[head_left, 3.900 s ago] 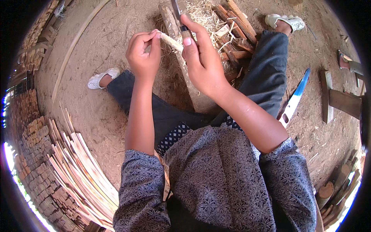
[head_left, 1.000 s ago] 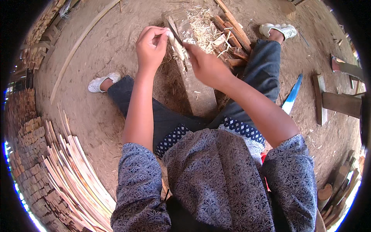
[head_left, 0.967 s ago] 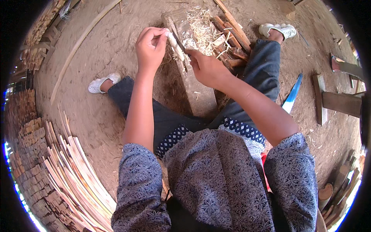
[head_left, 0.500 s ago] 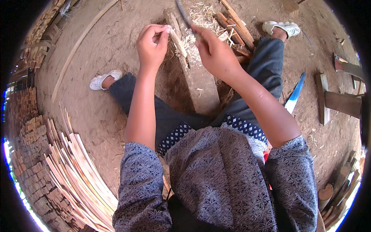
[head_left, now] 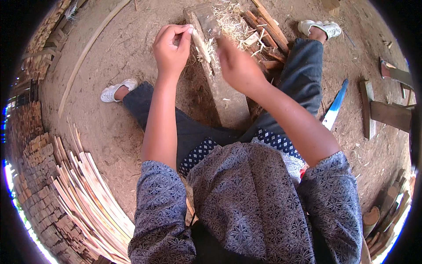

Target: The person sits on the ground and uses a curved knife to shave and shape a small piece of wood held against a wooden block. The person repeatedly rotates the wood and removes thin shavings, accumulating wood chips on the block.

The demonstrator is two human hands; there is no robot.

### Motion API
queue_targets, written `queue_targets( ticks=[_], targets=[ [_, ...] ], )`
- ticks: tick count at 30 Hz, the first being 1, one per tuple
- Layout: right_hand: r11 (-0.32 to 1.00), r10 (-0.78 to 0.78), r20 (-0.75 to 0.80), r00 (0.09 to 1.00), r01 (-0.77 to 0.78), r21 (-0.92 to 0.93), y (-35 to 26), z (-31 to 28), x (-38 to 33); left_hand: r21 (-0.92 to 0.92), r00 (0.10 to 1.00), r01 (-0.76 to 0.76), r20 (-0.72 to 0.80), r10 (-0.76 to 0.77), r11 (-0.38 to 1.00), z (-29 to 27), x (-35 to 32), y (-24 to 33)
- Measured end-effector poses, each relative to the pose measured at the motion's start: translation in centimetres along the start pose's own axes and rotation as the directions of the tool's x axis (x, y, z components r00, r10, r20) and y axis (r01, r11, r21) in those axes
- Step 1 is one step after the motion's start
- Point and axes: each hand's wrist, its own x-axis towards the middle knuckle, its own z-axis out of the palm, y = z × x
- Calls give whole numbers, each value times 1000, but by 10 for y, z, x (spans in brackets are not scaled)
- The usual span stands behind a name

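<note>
Shaving seems in hand: the left hand (head_left: 172,49) pinches a stick (head_left: 201,45) over the bench (head_left: 229,110); the right hand (head_left: 241,67) grips a blurred knife (head_left: 215,33). Another stroke would need the stick steady.

The stick (head_left: 200,45) in the left hand (head_left: 172,50) is pale wood, matt and roughly shaved. Between the hands, the plank (head_left: 230,108) is dull, worn wood. The knife (head_left: 216,33) in the right hand (head_left: 241,68) is too blurred to judge. Beyond that hand lie dry wood shavings (head_left: 229,22); to its right, a smooth, glossy blade (head_left: 336,105), seemingly metal.
</note>
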Motion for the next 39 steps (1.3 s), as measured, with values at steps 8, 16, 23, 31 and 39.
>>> queue_targets(
  ticks=[8,16,23,31,39],
  targets=[
    [934,82,-261,962,18,357,-1,-15,-3,-49,999,27,-18,-28,998,-2,-5,1],
    [1000,-6,104,995,7,-9,32,-8,0,2,998,29,60,-29,1000,-17,-8,-4],
    [963,106,343,934,-10,-271,48,14,-5,-93,999,41,33,-38,995,-10,-7,-2],
    [971,-58,-166,984,94,218,20,0,2,-102,998,62,14,-61,993,-14,-12,-2],
    [988,88,332,939,-41,-146,80,18,-16,-96,996,80,56,-75,992,-12,-11,4]
  ],
)
